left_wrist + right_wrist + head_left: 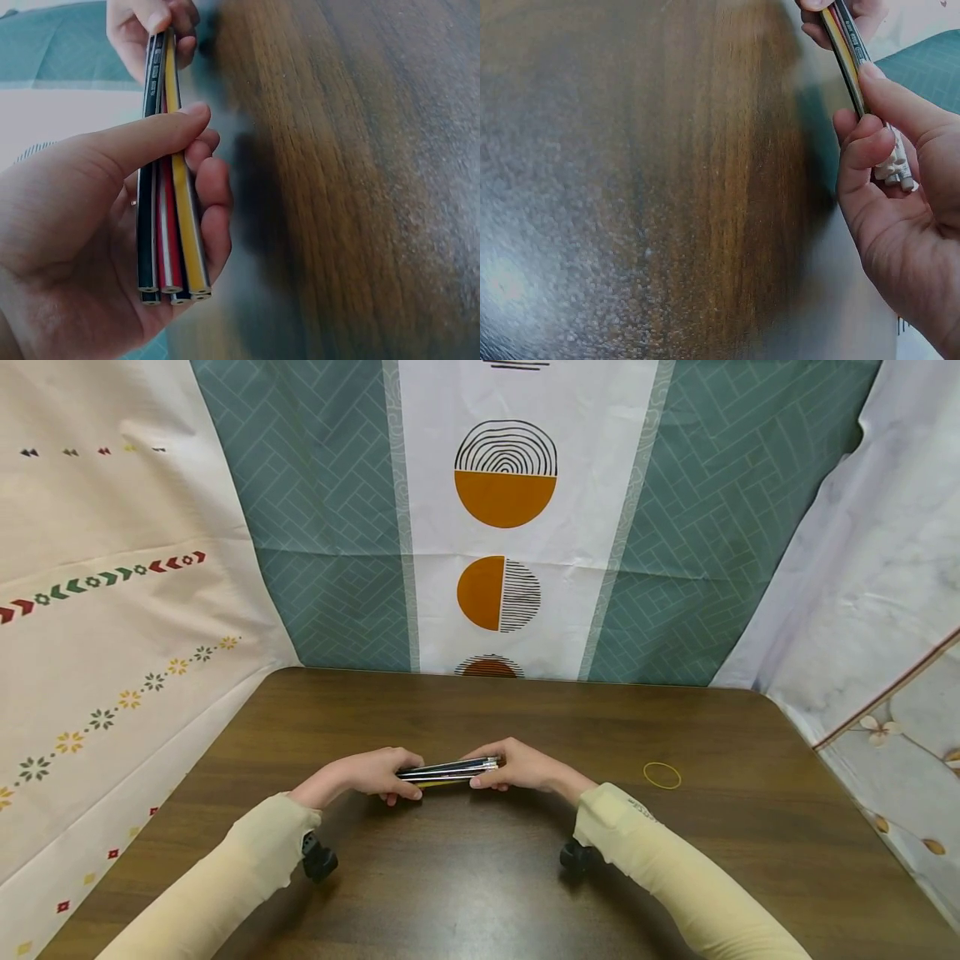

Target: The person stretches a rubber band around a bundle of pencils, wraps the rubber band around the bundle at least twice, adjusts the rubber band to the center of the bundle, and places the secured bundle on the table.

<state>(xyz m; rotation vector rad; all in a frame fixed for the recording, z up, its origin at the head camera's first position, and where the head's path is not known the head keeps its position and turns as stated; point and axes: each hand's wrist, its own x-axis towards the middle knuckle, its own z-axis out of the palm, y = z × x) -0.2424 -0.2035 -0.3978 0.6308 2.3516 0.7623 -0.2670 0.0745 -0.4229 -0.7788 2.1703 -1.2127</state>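
Both hands hold one bundle of pencils [448, 771] above the table, lying roughly level between them. In the left wrist view the pencils [191, 240] show black, red and yellow striped sides, with their flat unsharpened ends together near the palm. My left hand [382, 774] grips that end, thumb across the top and fingers curled beneath. My right hand [517, 767] grips the other end, where the erasers [896, 178] show between palm and fingers in the right wrist view. A thin yellow rubber band [662, 776] lies on the table, right of the right hand.
The brown wooden table [465, 885] has rounded far corners. Behind it hangs a green and white patterned curtain [330, 527]. Patterned cloth [112, 568] hangs at the left, and a pale marbled sheet [892, 568] at the right.
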